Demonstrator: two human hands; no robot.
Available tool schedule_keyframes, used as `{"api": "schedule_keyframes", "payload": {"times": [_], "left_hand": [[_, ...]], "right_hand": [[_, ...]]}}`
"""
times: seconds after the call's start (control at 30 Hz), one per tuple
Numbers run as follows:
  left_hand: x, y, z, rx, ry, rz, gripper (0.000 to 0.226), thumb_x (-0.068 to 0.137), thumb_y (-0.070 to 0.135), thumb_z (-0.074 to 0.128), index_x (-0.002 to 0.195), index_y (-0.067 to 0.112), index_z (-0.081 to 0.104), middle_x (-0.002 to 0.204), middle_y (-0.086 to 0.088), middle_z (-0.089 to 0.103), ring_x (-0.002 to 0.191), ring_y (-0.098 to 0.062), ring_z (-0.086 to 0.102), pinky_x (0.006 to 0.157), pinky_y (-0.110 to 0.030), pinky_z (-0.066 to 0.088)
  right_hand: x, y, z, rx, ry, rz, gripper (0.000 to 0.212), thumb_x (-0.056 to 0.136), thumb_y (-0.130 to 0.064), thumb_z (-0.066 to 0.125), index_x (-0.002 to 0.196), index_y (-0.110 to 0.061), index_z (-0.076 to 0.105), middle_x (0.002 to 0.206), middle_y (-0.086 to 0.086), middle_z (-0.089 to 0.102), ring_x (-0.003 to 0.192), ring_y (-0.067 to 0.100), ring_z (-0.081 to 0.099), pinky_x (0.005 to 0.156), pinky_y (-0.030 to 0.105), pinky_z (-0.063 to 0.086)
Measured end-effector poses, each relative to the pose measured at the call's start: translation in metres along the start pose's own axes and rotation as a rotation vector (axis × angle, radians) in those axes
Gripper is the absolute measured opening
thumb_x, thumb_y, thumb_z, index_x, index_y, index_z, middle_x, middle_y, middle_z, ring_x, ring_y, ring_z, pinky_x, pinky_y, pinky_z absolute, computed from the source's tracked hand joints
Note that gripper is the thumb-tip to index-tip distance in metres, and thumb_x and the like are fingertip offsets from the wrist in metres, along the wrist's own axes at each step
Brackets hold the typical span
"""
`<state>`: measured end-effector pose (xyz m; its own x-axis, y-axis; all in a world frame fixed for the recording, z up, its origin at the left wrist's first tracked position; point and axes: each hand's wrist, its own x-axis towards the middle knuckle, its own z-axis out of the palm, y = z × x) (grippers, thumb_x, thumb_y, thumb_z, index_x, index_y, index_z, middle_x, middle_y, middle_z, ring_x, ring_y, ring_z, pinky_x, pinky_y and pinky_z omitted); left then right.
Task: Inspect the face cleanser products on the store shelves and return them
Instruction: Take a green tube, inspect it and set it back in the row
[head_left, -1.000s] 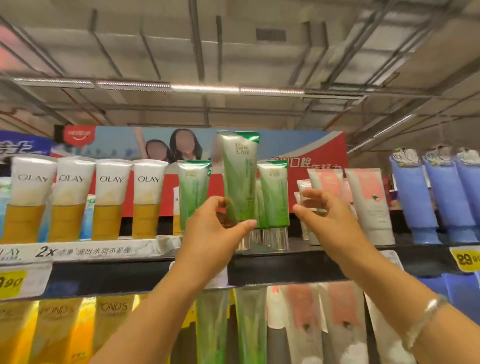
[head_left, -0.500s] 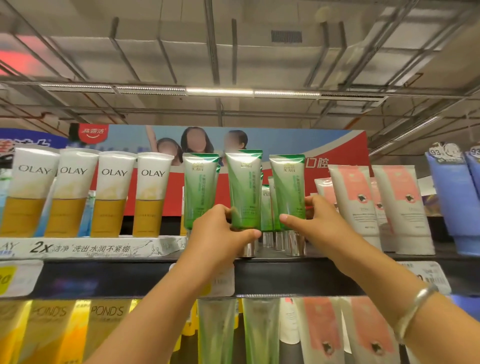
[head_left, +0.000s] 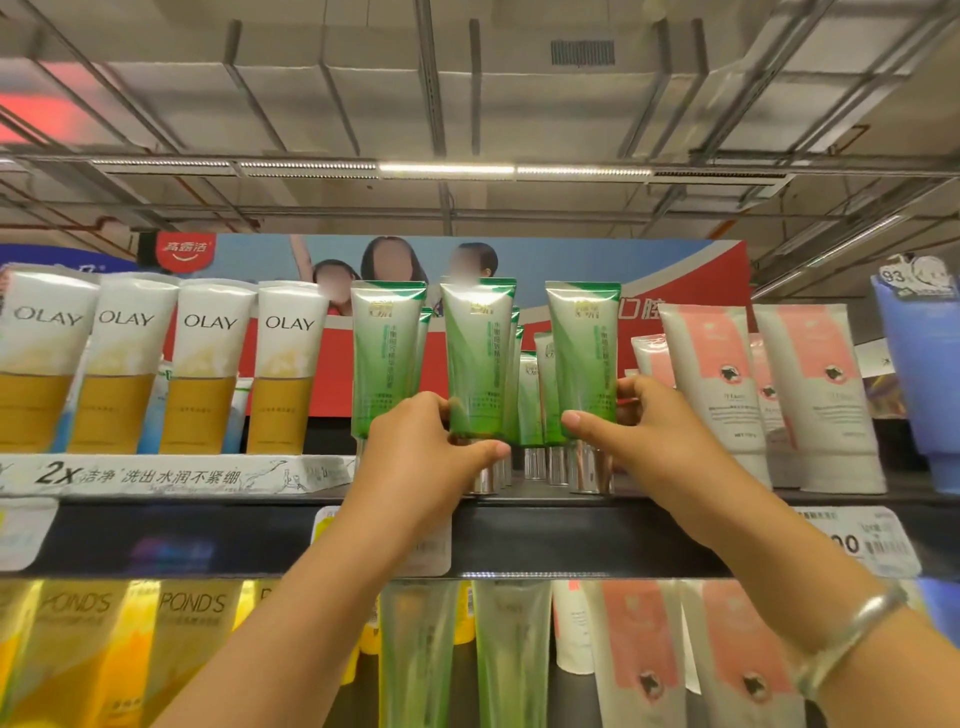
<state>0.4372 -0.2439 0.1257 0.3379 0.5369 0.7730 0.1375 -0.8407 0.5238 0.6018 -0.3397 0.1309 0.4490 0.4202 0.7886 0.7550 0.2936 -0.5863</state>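
On the top shelf (head_left: 540, 501), head view: left hand (head_left: 426, 447) grasps the middle green cleanser tube (head_left: 478, 358) low on its body, cap down on the shelf, fingers curled round it. Right hand (head_left: 639, 421) pinches the right green tube (head_left: 584, 353) the same way. Judged step — the return, tubes being seated upright. Next move likely calls for letting go without tipping them. Room is tight: more green tubes just behind, pink tubes (head_left: 701, 384) near the right, Olay tubes (head_left: 288, 364) left — shelf lip close in front.
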Motion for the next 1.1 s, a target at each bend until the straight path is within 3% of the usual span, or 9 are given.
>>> {"api": "schedule_keyframes", "payload": {"times": [0.17, 0.3, 0.47, 0.6, 0.77, 0.83, 0.93, 1.0, 1.1], "left_hand": [[-0.004, 0.003, -0.003, 0.002, 0.043, -0.002, 0.035, 0.076, 0.040, 0.073, 0.100, 0.021, 0.057, 0.075, 0.014, 0.061, 0.080, -0.008, 0.060, 0.069, -0.023, 0.044], [-0.012, 0.003, -0.011, -0.023, 0.095, -0.006, 0.053, 0.078, 0.041, 0.071, 0.122, 0.016, 0.054, 0.091, 0.004, 0.065, 0.089, -0.015, 0.062, 0.072, -0.025, 0.043], [-0.036, 0.005, -0.026, -0.258, 0.135, 0.007, 0.026, 0.080, 0.027, 0.072, 0.102, 0.020, 0.060, 0.088, -0.001, 0.066, 0.086, -0.022, 0.067, 0.079, -0.043, 0.056], [-0.067, 0.013, -0.026, -0.505, 0.006, -0.050, 0.012, 0.082, 0.020, 0.070, 0.092, 0.019, 0.063, 0.086, -0.004, 0.069, 0.079, -0.017, 0.070, 0.065, -0.026, 0.059], [-0.111, 0.020, -0.015, -0.724, -0.139, -0.116, 0.011, 0.082, 0.022, 0.067, 0.093, 0.020, 0.064, 0.092, -0.002, 0.069, 0.086, -0.014, 0.070, 0.073, -0.028, 0.059], [-0.135, 0.020, -0.009, -0.755, -0.138, -0.118, 0.021, 0.076, 0.034, 0.067, 0.094, 0.025, 0.064, 0.093, 0.002, 0.070, 0.090, -0.014, 0.068, 0.078, -0.031, 0.058], [-0.176, 0.017, -0.003, -0.800, -0.130, -0.113, 0.040, 0.061, 0.049, 0.066, 0.095, 0.028, 0.065, 0.089, 0.009, 0.071, 0.084, -0.007, 0.068, 0.078, -0.029, 0.057], [-0.201, 0.012, 0.000, -0.905, -0.129, -0.175, 0.041, 0.059, 0.046, 0.068, 0.094, 0.025, 0.067, 0.086, 0.008, 0.071, 0.080, -0.007, 0.069, 0.072, -0.025, 0.057], [-0.236, 0.004, 0.005, -1.050, -0.160, -0.341, 0.034, 0.060, 0.035, 0.069, 0.091, 0.022, 0.070, 0.086, 0.003, 0.073, 0.080, -0.009, 0.070, 0.067, -0.020, 0.055]], "right_hand": [[-0.001, 0.000, -0.002, 0.062, -0.010, -0.006, 0.041, 0.078, -0.030, 0.074, 0.111, -0.016, 0.053, 0.100, -0.001, 0.066, 0.091, 0.014, 0.064, 0.072, 0.028, 0.049], [-0.006, -0.004, -0.007, 0.121, -0.019, -0.042, 0.033, 0.079, -0.029, 0.072, 0.105, -0.023, 0.053, 0.099, -0.005, 0.065, 0.089, 0.010, 0.064, 0.062, 0.019, 0.046], [-0.017, -0.017, -0.012, 0.254, -0.029, -0.090, 0.026, 0.081, -0.027, 0.069, 0.101, -0.031, 0.052, 0.110, -0.002, 0.064, 0.103, 0.018, 0.063, 0.084, 0.034, 0.053], [-0.039, -0.031, -0.013, 0.315, 0.026, -0.127, 0.029, 0.080, -0.028, 0.070, 0.103, -0.030, 0.053, 0.110, -0.002, 0.065, 0.104, 0.018, 0.064, 0.082, 0.032, 0.053], [-0.096, -0.048, -0.010, 0.437, -0.022, -0.051, 0.047, 0.069, -0.039, 0.076, 0.108, -0.022, 0.058, 0.107, 0.004, 0.069, 0.102, 0.019, 0.066, 0.085, 0.044, 0.055], [-0.122, -0.052, -0.007, 0.457, -0.041, 0.001, 0.053, 0.062, -0.041, 0.078, 0.106, -0.019, 0.060, 0.105, 0.006, 0.069, 0.100, 0.022, 0.067, 0.081, 0.042, 0.056], [-0.161, -0.052, -0.003, 0.512, -0.056, 0.088, 0.057, 0.053, -0.039, 0.074, 0.102, -0.014, 0.060, 0.094, 0.004, 0.071, 0.087, 0.016, 0.068, 0.067, 0.026, 0.055], [-0.187, -0.052, -0.002, 0.529, -0.060, 0.153, 0.055, 0.053, -0.038, 0.074, 0.101, -0.015, 0.060, 0.089, 0.001, 0.072, 0.083, 0.013, 0.069, 0.066, 0.022, 0.054], [-0.226, -0.050, 0.001, 0.527, -0.072, 0.256, 0.054, 0.054, -0.038, 0.073, 0.101, -0.015, 0.061, 0.088, 0.001, 0.072, 0.083, 0.014, 0.069, 0.072, 0.028, 0.056]]}}
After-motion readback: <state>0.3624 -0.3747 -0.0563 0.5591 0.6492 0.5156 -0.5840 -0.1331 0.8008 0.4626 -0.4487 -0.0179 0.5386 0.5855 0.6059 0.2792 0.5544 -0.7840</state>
